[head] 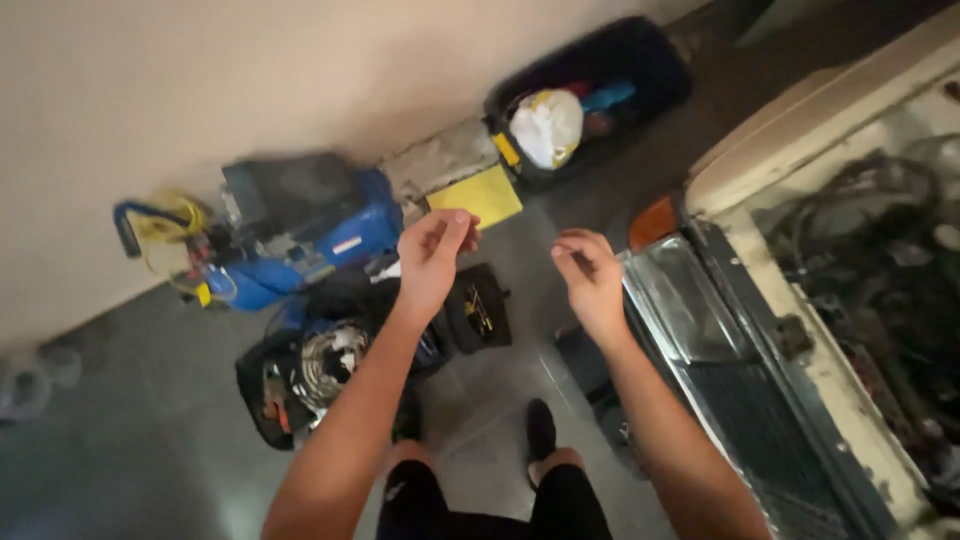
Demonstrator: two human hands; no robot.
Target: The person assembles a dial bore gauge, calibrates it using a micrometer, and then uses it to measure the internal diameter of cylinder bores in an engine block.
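Raised in front of the body, both bare hands were seen empty above a grey concrete floor (140, 440). The left hand (432, 255) was held with its fingers curled loosely toward the thumb, its grip part closed on nothing; the right hand (590, 275) was likewise half curled and nothing was held in it. Nearest below the left hand, a small black fabric pouch with a yellow mark (478, 308) was lying flat on the floor, just beside an open black tool bag crammed with metal parts (310, 375). The pouch was judged to be light and soft, likely to sag if lifted by one corner, so it would best be taken along an edge or pinched across its middle. The tool bag was judged heavy and awkward, to be lifted by its rim or handles, which could not be made out. Against the pale wall, a blue machine with yellow hose (290, 240) and a flat yellow sheet (478, 196) were seen, with a black bin holding a white bag (585, 100) beyond. At the right, the cream front of a vehicle with its clear headlamp (690, 300) was standing near the right forearm
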